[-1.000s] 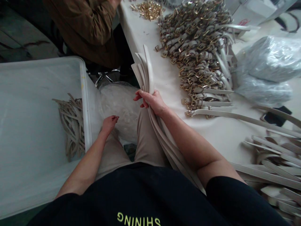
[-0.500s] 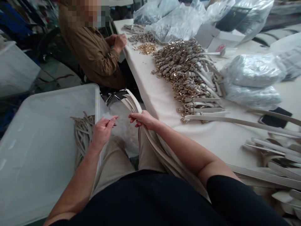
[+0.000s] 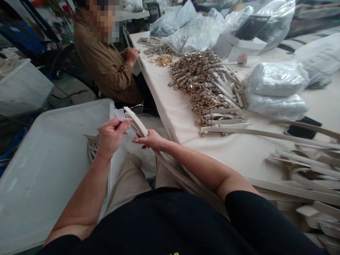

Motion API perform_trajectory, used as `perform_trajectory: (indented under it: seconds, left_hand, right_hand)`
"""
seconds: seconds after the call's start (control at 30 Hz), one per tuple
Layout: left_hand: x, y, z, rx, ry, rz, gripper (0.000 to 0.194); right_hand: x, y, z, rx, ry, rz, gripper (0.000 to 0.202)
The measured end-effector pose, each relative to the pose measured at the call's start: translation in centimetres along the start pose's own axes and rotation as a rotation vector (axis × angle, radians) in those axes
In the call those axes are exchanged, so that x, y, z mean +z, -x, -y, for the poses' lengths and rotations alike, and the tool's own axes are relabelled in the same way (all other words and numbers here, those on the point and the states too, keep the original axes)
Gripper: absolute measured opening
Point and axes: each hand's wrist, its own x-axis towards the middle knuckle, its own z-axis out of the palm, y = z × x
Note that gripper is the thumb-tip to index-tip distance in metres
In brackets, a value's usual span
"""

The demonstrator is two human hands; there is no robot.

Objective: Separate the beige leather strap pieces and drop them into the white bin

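Observation:
A bundle of long pale straps (image 3: pixel 138 124) is gripped near its upper end by my right hand (image 3: pixel 151 139), and the rest of it trails over my lap toward the lower right. Just left of the bundle's ends, my left hand (image 3: pixel 113 134) is closed in a pinch on a small thin whitish sheet (image 3: pixel 120 113). The sheet reaches up beside the strap ends; whether it touches them cannot be made out. A clear plastic bag (image 3: pixel 145 156) lies below the hands, between my legs.
A white bin (image 3: pixel 53 148) with strap pieces stands at left. On the cloth-covered table (image 3: pixel 170 106) are piled buckled straps (image 3: pixel 202 81), gold parts (image 3: pixel 163 61), wrapped packs (image 3: pixel 278 79), a dark phone-like object (image 3: pixel 305 127) and loose straps (image 3: pixel 313 163). A person (image 3: pixel 103 60) sits across.
My left hand has moved up and slightly left, its whitish sheet now beside the strap ends. My right hand and the bundle have shifted left. The view has turned slightly.

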Motion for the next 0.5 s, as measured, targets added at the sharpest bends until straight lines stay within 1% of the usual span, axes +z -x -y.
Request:
perform_trajectory:
  seconds: [0.03, 0.1, 0.17, 0.23, 0.3, 0.33, 0.37, 0.4, 0.43, 0.5]
  left_hand:
    - [0.1, -0.3, -0.5, 0.011, 0.002, 0.001, 0.027]
    - [0.2, -1.4, -1.2, 0.014, 0.006, -0.005, 0.026]
    - [0.5, -3.1, -1.1, -0.008, 0.053, -0.038, 0.024]
    - [0.9, -5.2, 0.1, -0.079, 0.167, -0.103, 0.022]
    - [1.5, -6.7, 2.2, -0.232, 0.324, -0.199, 0.024]
    - [1.9, -6.9, 3.3, -0.335, 0.405, -0.233, 0.029]
    - [2.4, -6.5, 4.4, -0.445, 0.483, -0.238, 0.037]
    - [3.0, -5.6, 5.4, -0.545, 0.556, -0.206, 0.045]
    - [3.7, -4.0, 6.2, -0.622, 0.618, -0.143, 0.050]
    - [5.2, 0.5, 7.2, -0.731, 0.718, 0.077, 0.060]
  right_hand:
    - [0.2, 0.0, -0.1, -0.003, 0.030, 0.006, 0.019]
    - [0.4, 0.1, -0.2, -0.018, 0.066, 0.063, 0.013]
    - [0.4, 0.1, -0.2, -0.013, 0.075, 0.110, 0.009]
    - [0.3, 0.2, -0.2, 0.011, 0.062, 0.120, 0.010]
    - [0.1, 0.1, -0.1, 0.022, 0.030, 0.100, 0.011]
    - [0.0, 0.0, -0.1, 0.023, 0.012, 0.076, 0.011]
    - [-0.2, -0.1, -0.1, 0.022, -0.006, 0.042, 0.011]
    - [-0.3, -0.3, -0.1, 0.019, -0.023, 0.004, 0.010]
    - [-0.5, -0.4, -0.1, 0.015, -0.038, -0.030, 0.010]
    - [-0.9, -0.8, -0.1, 0.005, -0.062, -0.100, 0.010]
